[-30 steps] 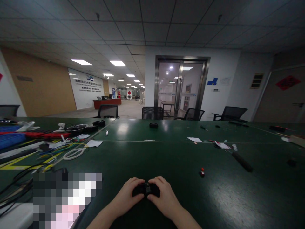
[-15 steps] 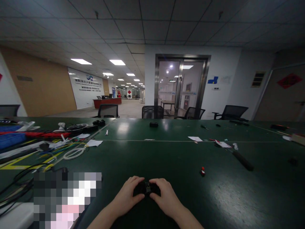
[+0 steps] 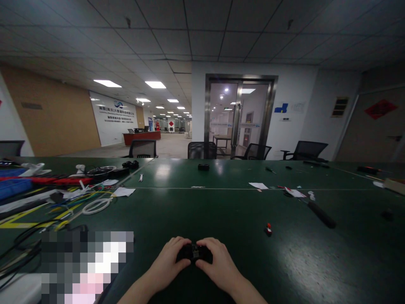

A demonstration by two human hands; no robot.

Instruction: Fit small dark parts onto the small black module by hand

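Note:
Between my hands is a small black device (image 3: 195, 252) with a greyish piece at its middle; its exact kind is not clear. My left hand (image 3: 173, 256) grips its left end, thumb at the near side and fingers over the far side. On the right end, my right hand (image 3: 215, 258) holds it the same way. The fingers cover both ends of the device. It is at the near part of the green table (image 3: 152, 223). A small red and white object (image 3: 268, 229) lies to the right of my hands.
Cables (image 3: 96, 206), blue trays (image 3: 14, 188) and tools crowd the left side. A wrench (image 3: 141, 177) and a black box-like object (image 3: 203, 167) lie farther back. At right are a dark rod-shaped object (image 3: 321, 214) and paper scraps (image 3: 295, 192). Chairs (image 3: 202, 150) line the far edge.
The view has shifted very slightly. Both hands keep the same hold on the black device, with no clear movement of it.

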